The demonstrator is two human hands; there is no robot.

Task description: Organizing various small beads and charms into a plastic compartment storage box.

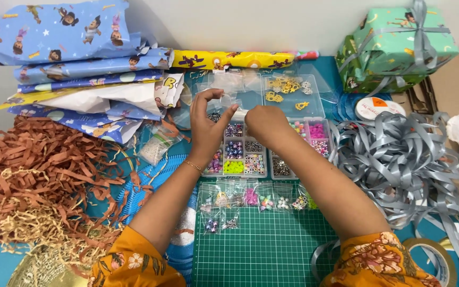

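Shredded brown paper filling is heaped at the far left, with folded blue cartoon-print wrapping paper sheets stacked behind it. Moving in, the left hand is up over the clear plastic bead organiser box, thumb and fingers pinched narrow on the edge of a small clear plastic zip bag. Hard to say what's in the bag, it's pretty much see-through against the clutter.

Right next to it the right hand is curled in a loose fist, touching the same bag from the other side, so the bag sits between the two hands, slightly up and away from the body, its long side running across from one hand to the other. Left fingers look like they've got the better grip; I can't tell if the right one is actually pinching.

Nearer the body, a row of little filled bead bags lies along the top of the green gridded cutting mat. Further right there's a tangle of grey satin ribbon, and a green wrapped gift box at the back.
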